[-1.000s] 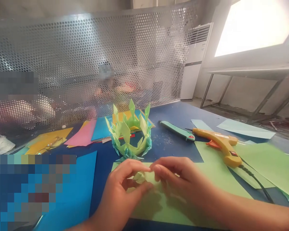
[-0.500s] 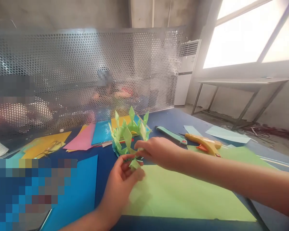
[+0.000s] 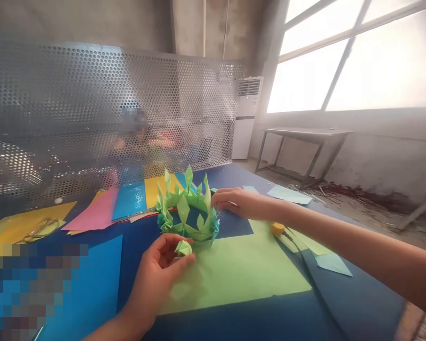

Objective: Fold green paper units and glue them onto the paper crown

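My left hand (image 3: 159, 270) pinches a small folded green paper flower (image 3: 183, 248) between thumb and fingers, just in front of a paper crown (image 3: 183, 213). Green pointed pieces stand up from the crown's ring, with blue-green bits at its sides. My right hand (image 3: 230, 200) is stretched past the crown's right side, palm down, fingers loosely bent and nothing visible in them. Its forearm covers most of the glue gun (image 3: 278, 229); only a yellow end and the cord show. A large green sheet (image 3: 234, 270) lies flat beneath my hands.
Blue (image 3: 92, 284), pink (image 3: 94, 210) and yellow paper (image 3: 17, 218) lie to the left, with glasses (image 3: 40, 229) on the yellow. Pale paper scraps (image 3: 289, 193) lie at the right. A perforated metal screen (image 3: 102, 113) stands behind; a person is beyond it.
My right hand has left the flower and moved right, away from my left hand. My left hand keeps the flower, and the crown shows more fully. The view has turned right.
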`<state>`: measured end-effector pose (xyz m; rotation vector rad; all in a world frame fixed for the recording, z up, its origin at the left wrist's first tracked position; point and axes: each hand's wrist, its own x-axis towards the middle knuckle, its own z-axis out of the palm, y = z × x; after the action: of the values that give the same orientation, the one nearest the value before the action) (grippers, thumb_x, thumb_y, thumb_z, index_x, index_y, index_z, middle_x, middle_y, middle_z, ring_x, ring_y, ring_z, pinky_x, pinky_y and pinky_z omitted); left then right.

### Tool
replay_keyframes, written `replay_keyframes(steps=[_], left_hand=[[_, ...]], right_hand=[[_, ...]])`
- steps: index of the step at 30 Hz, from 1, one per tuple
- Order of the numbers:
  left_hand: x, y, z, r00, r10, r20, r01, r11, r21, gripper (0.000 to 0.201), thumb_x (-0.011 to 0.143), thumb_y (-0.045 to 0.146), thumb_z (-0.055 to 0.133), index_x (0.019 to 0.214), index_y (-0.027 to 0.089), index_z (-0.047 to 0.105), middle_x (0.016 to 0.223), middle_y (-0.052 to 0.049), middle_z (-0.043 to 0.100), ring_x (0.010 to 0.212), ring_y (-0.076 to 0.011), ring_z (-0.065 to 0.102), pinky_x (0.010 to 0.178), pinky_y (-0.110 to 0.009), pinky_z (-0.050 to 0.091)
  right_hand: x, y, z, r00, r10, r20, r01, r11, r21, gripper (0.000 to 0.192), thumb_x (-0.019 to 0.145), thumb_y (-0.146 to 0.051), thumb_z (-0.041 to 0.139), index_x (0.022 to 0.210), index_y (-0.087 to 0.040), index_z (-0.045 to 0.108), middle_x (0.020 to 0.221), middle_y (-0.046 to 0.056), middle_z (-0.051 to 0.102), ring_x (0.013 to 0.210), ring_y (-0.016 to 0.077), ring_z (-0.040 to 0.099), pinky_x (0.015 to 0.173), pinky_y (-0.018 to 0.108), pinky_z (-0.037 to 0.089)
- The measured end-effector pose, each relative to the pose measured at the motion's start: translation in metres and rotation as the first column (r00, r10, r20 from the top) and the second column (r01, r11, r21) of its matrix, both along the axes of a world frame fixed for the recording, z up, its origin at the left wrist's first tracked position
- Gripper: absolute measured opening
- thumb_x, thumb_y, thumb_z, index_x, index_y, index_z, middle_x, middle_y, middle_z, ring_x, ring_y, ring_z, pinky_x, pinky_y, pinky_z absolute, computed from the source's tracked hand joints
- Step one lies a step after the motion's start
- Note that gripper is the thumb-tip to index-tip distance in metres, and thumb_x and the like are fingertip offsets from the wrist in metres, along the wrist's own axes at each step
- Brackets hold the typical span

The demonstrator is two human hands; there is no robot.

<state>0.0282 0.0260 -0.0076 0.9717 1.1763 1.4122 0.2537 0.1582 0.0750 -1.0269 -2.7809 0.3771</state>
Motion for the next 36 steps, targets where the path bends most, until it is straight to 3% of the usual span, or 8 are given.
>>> replay_keyframes(steps=[4, 8, 11, 13, 14, 20, 27, 36], left_hand=[[0.001, -0.003, 0.004, 0.999, -0.034, 0.013, 0.034, 0.999, 0.02, 0.028, 0.061, 0.031, 0.092, 0.08, 0.019, 0.075, 0.092, -0.006, 0.082, 0.076, -0.0159, 0.07, 0.067, -0.019, 0.055], [0.002, -0.004, 0.004, 0.998, -0.051, 0.028, 0.05, 0.998, 0.037, 0.028, 0.06, 0.027, 0.092, 0.082, 0.019, 0.077, 0.104, -0.008, 0.08, 0.079, -0.017, 0.071, 0.07, -0.023, 0.057], [0.002, -0.004, 0.004, 0.998, -0.049, 0.046, 0.047, 0.998, 0.034, 0.028, 0.058, 0.023, 0.092, 0.081, 0.019, 0.076, 0.107, -0.008, 0.079, 0.079, -0.0181, 0.073, 0.071, -0.025, 0.058], [0.002, -0.004, 0.005, 0.997, -0.046, 0.057, 0.045, 0.999, 0.029, 0.029, 0.058, 0.023, 0.092, 0.082, 0.019, 0.076, 0.106, -0.008, 0.08, 0.08, -0.0187, 0.073, 0.072, -0.025, 0.059], [0.002, -0.005, 0.005, 0.997, -0.045, 0.058, 0.044, 0.999, 0.025, 0.03, 0.058, 0.023, 0.093, 0.083, 0.019, 0.077, 0.105, -0.007, 0.08, 0.081, -0.0188, 0.073, 0.073, -0.025, 0.059], [0.002, -0.007, 0.007, 1.0, -0.023, 0.014, 0.024, 1.0, -0.006, 0.031, 0.065, 0.035, 0.089, 0.089, 0.019, 0.078, 0.098, -0.008, 0.08, 0.09, -0.0206, 0.071, 0.077, -0.025, 0.057], [0.003, -0.006, 0.007, 1.0, -0.018, 0.001, 0.018, 1.0, -0.025, 0.032, 0.064, 0.038, 0.09, 0.086, 0.019, 0.078, 0.091, -0.006, 0.079, 0.089, -0.0213, 0.07, 0.077, -0.025, 0.055], [0.004, -0.002, 0.003, 0.999, 0.005, 0.034, -0.003, 0.999, -0.052, 0.033, 0.059, 0.034, 0.093, 0.084, 0.019, 0.077, 0.085, -0.004, 0.078, 0.086, -0.0208, 0.071, 0.074, -0.025, 0.056]], right_hand=[[0.03, -0.01, 0.003, 0.921, -0.38, -0.087, 0.386, 0.921, 0.061, 0.032, 0.098, -0.032, 0.061, 0.126, -0.017, 0.059, 0.125, 0.009, 0.063, 0.103, 0.0234, 0.066, 0.086, 0.044, 0.057], [0.071, -0.019, -0.001, 0.68, -0.733, -0.022, 0.732, 0.678, 0.066, 0.031, 0.098, -0.032, 0.061, 0.125, -0.018, 0.06, 0.126, 0.009, 0.063, 0.104, 0.0237, 0.065, 0.087, 0.044, 0.057], [0.095, -0.029, -0.014, 0.56, -0.824, 0.087, 0.825, 0.564, 0.03, 0.029, 0.098, -0.033, 0.06, 0.123, -0.019, 0.061, 0.126, 0.009, 0.063, 0.104, 0.0236, 0.065, 0.087, 0.043, 0.057], [0.102, -0.033, -0.027, 0.545, -0.83, 0.115, 0.835, 0.55, 0.012, 0.023, 0.104, -0.033, 0.05, 0.117, -0.023, 0.066, 0.127, 0.007, 0.063, 0.109, 0.0224, 0.064, 0.09, 0.037, 0.055], [0.103, -0.033, -0.033, 0.537, -0.834, 0.129, 0.841, 0.541, -0.006, 0.022, 0.1, -0.033, 0.058, 0.116, -0.021, 0.067, 0.127, 0.008, 0.063, 0.106, 0.0234, 0.064, 0.09, 0.038, 0.056], [0.101, -0.009, -0.052, 0.616, -0.779, 0.113, 0.78, 0.585, -0.221, 0.025, 0.099, -0.034, 0.059, 0.12, -0.021, 0.064, 0.127, 0.008, 0.063, 0.105, 0.0237, 0.065, 0.088, 0.042, 0.057], [0.105, -0.003, -0.06, 0.547, -0.826, -0.136, 0.711, 0.544, -0.445, 0.032, 0.098, -0.033, 0.062, 0.125, -0.017, 0.06, 0.126, 0.009, 0.063, 0.105, 0.0245, 0.066, 0.087, 0.044, 0.057], [0.081, -0.023, -0.057, 0.511, -0.643, -0.57, 0.439, 0.766, -0.47, 0.033, 0.098, -0.032, 0.062, 0.127, -0.017, 0.059, 0.126, 0.009, 0.062, 0.104, 0.024, 0.066, 0.086, 0.045, 0.057]])
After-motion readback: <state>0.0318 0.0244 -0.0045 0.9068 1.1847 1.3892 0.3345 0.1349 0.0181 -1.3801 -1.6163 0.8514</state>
